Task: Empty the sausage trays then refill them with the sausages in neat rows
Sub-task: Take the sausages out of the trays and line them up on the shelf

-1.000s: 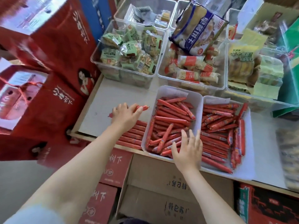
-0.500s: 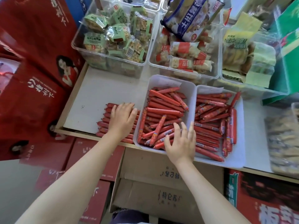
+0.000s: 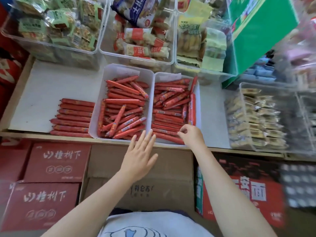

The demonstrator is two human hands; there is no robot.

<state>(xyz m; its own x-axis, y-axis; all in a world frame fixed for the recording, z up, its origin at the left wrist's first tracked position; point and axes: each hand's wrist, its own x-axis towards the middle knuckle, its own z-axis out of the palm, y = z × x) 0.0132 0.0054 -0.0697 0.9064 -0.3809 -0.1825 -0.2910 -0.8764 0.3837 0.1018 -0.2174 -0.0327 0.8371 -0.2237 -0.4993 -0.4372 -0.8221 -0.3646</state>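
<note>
From the head camera, a white-topped shelf with a pale wooden front edge [image 3: 42,93] runs across just beyond both hands. The left hand [image 3: 139,158] hovers flat with fingers straight and spread, grasping nothing, its fingertips reaching the near rim between two trays. Directly ahead of it sits the left white rectangular plastic tray [image 3: 111,74], filled with a loose jumble of red plastic-wrapped sausages [image 3: 123,108]. The right hand [image 3: 191,135] has its fingers curled at the near right corner of the right white rectangular plastic tray [image 3: 198,93], fingertips pinching at the end of one of the red sausages in the right tray [image 3: 169,117]; whether it actually grips it cannot be told. Far to the left of the left hand, a neat row of red sausages [image 3: 73,117] lies on the bare shelf, touching the left tray's side.

Beyond the trays stand clear plastic bins of wrapped snacks [image 3: 102,31], and a green carton [image 3: 259,35] lies farther off to the right. Right of the right hand is another clear bin of pale biscuit packets [image 3: 253,117]. Beneath the hands, below the shelf, sit red printed cardboard boxes [image 3: 58,163] and a brown cardboard box [image 3: 171,168].
</note>
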